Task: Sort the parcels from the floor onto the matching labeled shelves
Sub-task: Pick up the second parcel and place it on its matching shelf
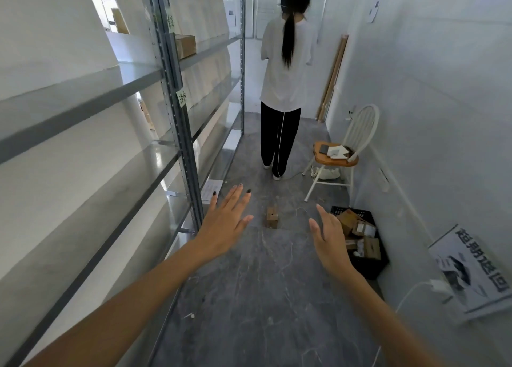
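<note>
Running down the left of the narrow aisle, the metal shelving (177, 100) is the biggest thing in view, its tiers mostly bare apart from one brown box (185, 46) on an upper level; green labels (182, 99) are stuck to the upright, though their writing is too blurred to read. Further along the grey floor (249, 297) another person (285, 70) stands with their back turned, and a white chair (343, 150) with a wooden seat sits against the right wall. Near it, on the floor by the wall, a black crate (368, 267) holds several cardboard parcels (363, 236). One small parcel (272, 216) lies alone on the floor in the middle of the aisle, between the two outstretched hands and just beyond them.

Both arms are extended forward. The left hand (224, 225) is spread flat, fingers apart, holding nothing; the right hand (329, 239) is likewise open and empty, palm turned inward.

This looks like the reach toward a pickup, probably the lone parcel. The next move calls for stepping closer, bending down, closing both hands around the box, then reading its label to choose the matching shelf.
</note>
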